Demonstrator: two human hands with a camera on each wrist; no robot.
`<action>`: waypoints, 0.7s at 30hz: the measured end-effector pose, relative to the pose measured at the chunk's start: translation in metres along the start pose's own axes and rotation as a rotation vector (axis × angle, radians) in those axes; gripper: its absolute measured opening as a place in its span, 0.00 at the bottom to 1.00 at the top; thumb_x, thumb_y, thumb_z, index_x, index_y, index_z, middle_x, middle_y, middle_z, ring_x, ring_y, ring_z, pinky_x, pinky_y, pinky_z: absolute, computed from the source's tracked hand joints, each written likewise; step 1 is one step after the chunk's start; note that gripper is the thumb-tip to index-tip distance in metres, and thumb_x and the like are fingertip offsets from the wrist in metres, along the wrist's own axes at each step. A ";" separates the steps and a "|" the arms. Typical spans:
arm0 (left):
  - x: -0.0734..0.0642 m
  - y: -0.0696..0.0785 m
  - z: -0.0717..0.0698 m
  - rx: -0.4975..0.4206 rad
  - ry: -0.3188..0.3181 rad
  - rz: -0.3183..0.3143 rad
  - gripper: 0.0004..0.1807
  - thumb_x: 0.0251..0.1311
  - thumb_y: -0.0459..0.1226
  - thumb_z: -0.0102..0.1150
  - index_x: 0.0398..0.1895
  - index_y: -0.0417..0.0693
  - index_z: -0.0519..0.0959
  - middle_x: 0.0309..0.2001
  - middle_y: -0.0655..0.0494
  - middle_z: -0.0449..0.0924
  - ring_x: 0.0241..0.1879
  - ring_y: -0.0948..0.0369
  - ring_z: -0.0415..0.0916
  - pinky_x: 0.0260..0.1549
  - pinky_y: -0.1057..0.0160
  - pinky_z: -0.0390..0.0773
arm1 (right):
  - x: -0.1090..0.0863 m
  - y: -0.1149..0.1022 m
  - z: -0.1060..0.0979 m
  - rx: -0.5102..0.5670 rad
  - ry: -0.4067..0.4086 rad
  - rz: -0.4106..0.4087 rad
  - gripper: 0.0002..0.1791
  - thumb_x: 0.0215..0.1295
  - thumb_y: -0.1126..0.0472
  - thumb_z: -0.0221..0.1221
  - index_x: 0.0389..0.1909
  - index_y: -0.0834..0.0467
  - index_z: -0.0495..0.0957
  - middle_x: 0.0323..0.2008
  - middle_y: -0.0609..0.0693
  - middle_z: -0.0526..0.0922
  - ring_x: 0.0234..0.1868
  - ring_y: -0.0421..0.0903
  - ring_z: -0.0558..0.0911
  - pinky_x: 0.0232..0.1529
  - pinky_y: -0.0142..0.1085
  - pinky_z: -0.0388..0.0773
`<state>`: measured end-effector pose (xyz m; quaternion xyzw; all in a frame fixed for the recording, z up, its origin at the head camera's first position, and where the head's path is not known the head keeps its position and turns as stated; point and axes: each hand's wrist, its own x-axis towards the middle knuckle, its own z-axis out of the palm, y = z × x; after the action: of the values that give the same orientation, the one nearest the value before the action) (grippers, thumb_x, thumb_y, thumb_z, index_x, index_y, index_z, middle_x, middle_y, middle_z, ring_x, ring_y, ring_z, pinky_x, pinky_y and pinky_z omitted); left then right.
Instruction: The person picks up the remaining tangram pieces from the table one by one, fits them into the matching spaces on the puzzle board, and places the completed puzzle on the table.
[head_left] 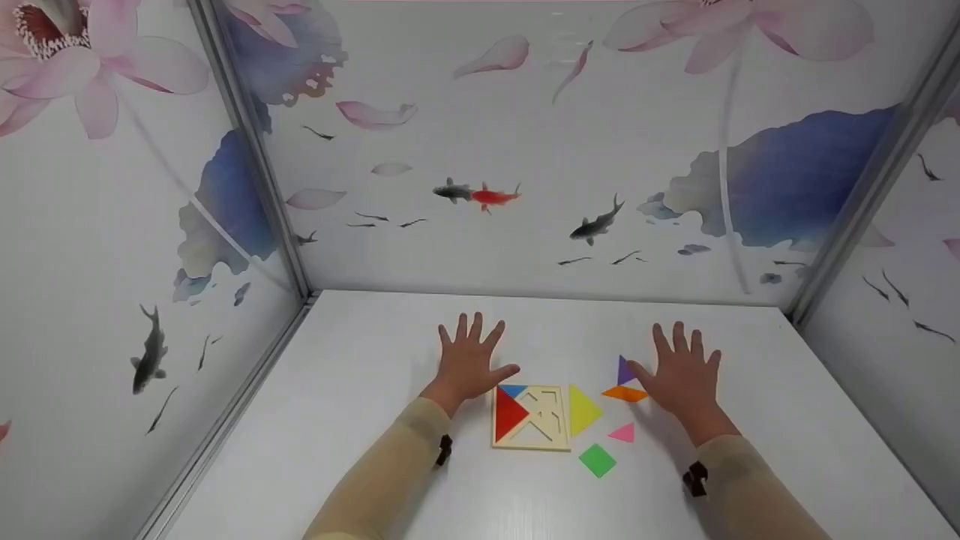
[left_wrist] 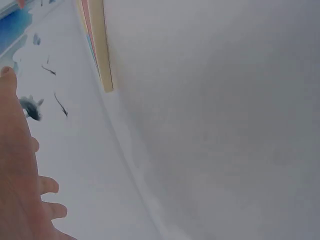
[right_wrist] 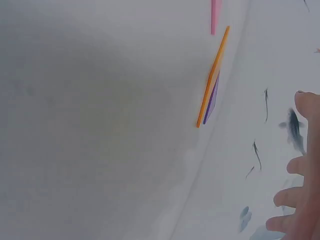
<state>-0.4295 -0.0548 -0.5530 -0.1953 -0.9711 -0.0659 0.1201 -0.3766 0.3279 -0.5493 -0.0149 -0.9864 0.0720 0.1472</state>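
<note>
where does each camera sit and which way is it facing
Head: worn on the head, facing forward and down at the table, puzzle tray and printed back wall; left hand, right hand and sleeves show.
Left wrist: on the left wrist, looking low across the table; part of the left hand shows.
Right wrist: on the right wrist, looking likewise; part of the right hand shows.
Shared: head and right wrist views both show the orange piece, purple piece and pink piece.

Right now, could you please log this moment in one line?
left hand: spread, empty; right hand: spread, empty; pale wooden tray: holds red triangle, blue triangle; yellow triangle, green square: outside
</note>
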 end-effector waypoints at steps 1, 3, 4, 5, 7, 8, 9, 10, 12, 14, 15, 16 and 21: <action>-0.001 0.001 -0.001 -0.020 -0.003 -0.003 0.51 0.66 0.76 0.44 0.87 0.68 0.53 0.86 0.43 0.50 0.85 0.36 0.47 0.74 0.20 0.48 | -0.001 -0.003 -0.001 0.020 -0.006 0.010 0.52 0.71 0.32 0.58 0.84 0.59 0.54 0.82 0.73 0.52 0.80 0.80 0.52 0.72 0.81 0.46; -0.004 0.004 -0.003 -0.072 -0.013 -0.018 0.50 0.66 0.76 0.45 0.87 0.67 0.54 0.86 0.42 0.51 0.84 0.35 0.48 0.73 0.20 0.48 | -0.003 -0.009 -0.003 0.065 -0.031 0.035 0.51 0.73 0.33 0.57 0.84 0.60 0.53 0.82 0.74 0.52 0.80 0.79 0.53 0.72 0.80 0.48; -0.005 0.005 -0.003 -0.098 -0.017 -0.028 0.50 0.67 0.75 0.45 0.87 0.66 0.54 0.85 0.42 0.52 0.84 0.35 0.49 0.73 0.20 0.49 | -0.004 -0.012 -0.004 0.093 -0.046 0.049 0.51 0.73 0.33 0.56 0.84 0.60 0.53 0.82 0.74 0.51 0.80 0.79 0.53 0.72 0.80 0.49; -0.007 0.006 -0.005 -0.122 -0.022 -0.040 0.49 0.67 0.75 0.45 0.87 0.66 0.55 0.85 0.41 0.53 0.84 0.36 0.50 0.73 0.20 0.50 | -0.005 -0.016 -0.005 0.122 -0.061 0.063 0.51 0.74 0.33 0.55 0.85 0.60 0.52 0.82 0.74 0.51 0.80 0.78 0.53 0.73 0.79 0.50; -0.009 0.009 -0.008 -0.179 -0.024 -0.062 0.48 0.68 0.73 0.46 0.86 0.64 0.56 0.84 0.41 0.55 0.83 0.36 0.52 0.73 0.20 0.51 | -0.006 -0.023 -0.007 0.174 -0.081 0.085 0.51 0.75 0.32 0.53 0.85 0.61 0.51 0.82 0.74 0.50 0.80 0.78 0.53 0.73 0.78 0.52; -0.010 0.010 -0.010 -0.207 -0.025 -0.072 0.47 0.69 0.73 0.46 0.86 0.64 0.57 0.84 0.41 0.56 0.83 0.36 0.53 0.73 0.20 0.51 | -0.006 -0.027 -0.008 0.195 -0.087 0.091 0.51 0.76 0.32 0.53 0.85 0.61 0.50 0.82 0.74 0.50 0.80 0.78 0.53 0.73 0.77 0.52; -0.011 0.012 -0.013 -0.228 -0.029 -0.082 0.47 0.70 0.72 0.46 0.86 0.64 0.57 0.84 0.41 0.57 0.83 0.36 0.53 0.74 0.21 0.51 | -0.006 -0.031 -0.009 0.218 -0.091 0.098 0.51 0.76 0.32 0.52 0.85 0.61 0.50 0.82 0.74 0.49 0.81 0.77 0.53 0.74 0.76 0.52; -0.012 0.013 -0.015 -0.246 -0.033 -0.087 0.47 0.70 0.72 0.46 0.86 0.63 0.57 0.84 0.41 0.57 0.83 0.36 0.53 0.74 0.22 0.52 | -0.007 -0.034 -0.010 0.243 -0.090 0.103 0.51 0.76 0.32 0.52 0.85 0.61 0.50 0.82 0.73 0.49 0.81 0.77 0.53 0.74 0.76 0.52; -0.014 0.017 -0.019 -0.264 -0.054 -0.098 0.46 0.71 0.72 0.45 0.86 0.64 0.56 0.84 0.42 0.57 0.83 0.37 0.54 0.75 0.24 0.54 | -0.008 -0.040 -0.011 0.301 -0.085 0.112 0.50 0.76 0.33 0.53 0.85 0.61 0.50 0.82 0.74 0.50 0.81 0.77 0.53 0.75 0.74 0.53; -0.016 0.021 -0.021 -0.275 -0.083 -0.105 0.45 0.71 0.71 0.45 0.86 0.65 0.56 0.84 0.43 0.57 0.83 0.37 0.54 0.76 0.27 0.57 | -0.011 -0.046 -0.011 0.360 -0.080 0.125 0.49 0.77 0.35 0.54 0.85 0.61 0.51 0.82 0.74 0.51 0.81 0.77 0.54 0.76 0.73 0.55; -0.017 0.023 -0.022 -0.278 -0.099 -0.106 0.45 0.72 0.71 0.45 0.86 0.65 0.56 0.84 0.42 0.57 0.83 0.37 0.55 0.76 0.29 0.58 | -0.012 -0.048 -0.011 0.388 -0.081 0.134 0.49 0.76 0.37 0.55 0.85 0.61 0.51 0.82 0.74 0.51 0.81 0.76 0.54 0.76 0.72 0.56; -0.018 0.025 -0.022 -0.282 -0.117 -0.107 0.45 0.72 0.71 0.45 0.86 0.65 0.56 0.84 0.43 0.58 0.82 0.38 0.55 0.77 0.31 0.60 | -0.014 -0.051 -0.010 0.413 -0.082 0.140 0.49 0.76 0.37 0.56 0.85 0.61 0.51 0.82 0.74 0.51 0.81 0.76 0.55 0.76 0.71 0.57; -0.025 0.030 -0.021 -0.427 -0.176 -0.111 0.41 0.75 0.64 0.51 0.85 0.61 0.59 0.83 0.45 0.61 0.82 0.42 0.58 0.78 0.38 0.63 | -0.021 -0.062 -0.003 0.487 -0.105 0.187 0.48 0.75 0.40 0.58 0.84 0.63 0.53 0.81 0.73 0.55 0.80 0.74 0.59 0.76 0.67 0.61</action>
<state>-0.3912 -0.0402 -0.5370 -0.1674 -0.9512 -0.2589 -0.0127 -0.3560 0.2660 -0.5431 -0.0663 -0.9406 0.3212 0.0879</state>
